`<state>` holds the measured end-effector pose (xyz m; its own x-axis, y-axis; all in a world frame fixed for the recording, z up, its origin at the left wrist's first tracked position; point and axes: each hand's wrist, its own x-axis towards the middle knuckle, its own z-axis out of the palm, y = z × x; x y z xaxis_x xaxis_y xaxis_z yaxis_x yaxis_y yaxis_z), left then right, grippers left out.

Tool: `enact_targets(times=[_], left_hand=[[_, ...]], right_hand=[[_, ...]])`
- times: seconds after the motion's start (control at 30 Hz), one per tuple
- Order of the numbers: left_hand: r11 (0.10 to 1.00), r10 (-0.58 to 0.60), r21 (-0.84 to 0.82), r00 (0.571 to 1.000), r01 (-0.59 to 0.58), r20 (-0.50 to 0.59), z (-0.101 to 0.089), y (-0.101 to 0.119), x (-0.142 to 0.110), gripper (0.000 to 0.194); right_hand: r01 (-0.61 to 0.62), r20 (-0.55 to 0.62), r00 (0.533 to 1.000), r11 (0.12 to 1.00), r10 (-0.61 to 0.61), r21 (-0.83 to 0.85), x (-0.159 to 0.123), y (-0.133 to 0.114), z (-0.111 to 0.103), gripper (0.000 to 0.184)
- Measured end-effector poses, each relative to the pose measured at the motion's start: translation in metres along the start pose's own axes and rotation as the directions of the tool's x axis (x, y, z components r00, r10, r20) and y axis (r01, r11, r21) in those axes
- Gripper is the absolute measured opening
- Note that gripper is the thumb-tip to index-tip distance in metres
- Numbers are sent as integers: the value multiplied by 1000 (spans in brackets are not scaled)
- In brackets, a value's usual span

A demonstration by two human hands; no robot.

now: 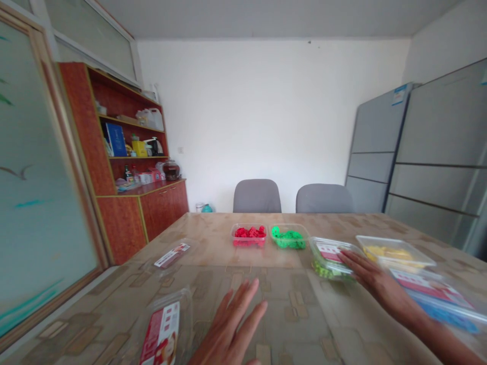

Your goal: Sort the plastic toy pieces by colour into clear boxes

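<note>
My right hand (365, 276) reaches out flat, its fingertips on the labelled lid of a clear plastic box (329, 253) with light green pieces inside. Beside my right forearm lies a lidded box of blue pieces (449, 304), and behind it a box of yellow pieces (388, 251). My left hand (232, 329) hovers over or rests on the near table with fingers spread, holding nothing. Just left of it lies a clear lid with a red and white label (162, 334). Toward the far side are open boxes of red pieces (249, 235) and green pieces (288, 238).
Another clear labelled lid (173, 255) lies on the left of the patterned table (213, 279). Two grey chairs (256, 195) stand behind the far edge. A brown shelf unit (140, 152) is at the left, grey cabinets (373, 147) at the right.
</note>
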<state>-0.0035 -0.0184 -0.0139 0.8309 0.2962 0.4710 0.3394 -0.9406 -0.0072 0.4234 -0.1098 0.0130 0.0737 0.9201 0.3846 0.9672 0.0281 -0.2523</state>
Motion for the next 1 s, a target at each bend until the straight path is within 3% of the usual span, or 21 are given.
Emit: enact_targets(times=[0.23, 0.43, 0.6, 0.73, 0.87, 1.0], left_hand=[[1000, -5, -7, 999, 5, 40, 7, 3, 1, 87], [999, -31, -22, 990, 34, 138, -13, 12, 3, 84], [999, -23, -23, 994, 26, 111, -12, 14, 3, 75], [999, 25, -31, 994, -22, 111, -8, 9, 2, 65], [999, 13, -38, 986, -7, 165, -12, 3, 0, 68], [996, -31, -69, 966, 50, 256, -27, 6, 0, 71]], right_hand=[[8, 25, 1000, 998, -6, -68, -11, 24, 0, 48], [-13, 60, 998, 999, 16, -48, -30, 43, -18, 49], [18, 73, 997, 999, -15, -38, -15, 35, -14, 48], [-11, 18, 1000, 997, 12, -78, 3, 33, -7, 49], [-17, -4, 1000, 991, 16, -132, 6, 46, -5, 48], [54, -49, 996, 971, -68, -234, 7, 67, 0, 48]])
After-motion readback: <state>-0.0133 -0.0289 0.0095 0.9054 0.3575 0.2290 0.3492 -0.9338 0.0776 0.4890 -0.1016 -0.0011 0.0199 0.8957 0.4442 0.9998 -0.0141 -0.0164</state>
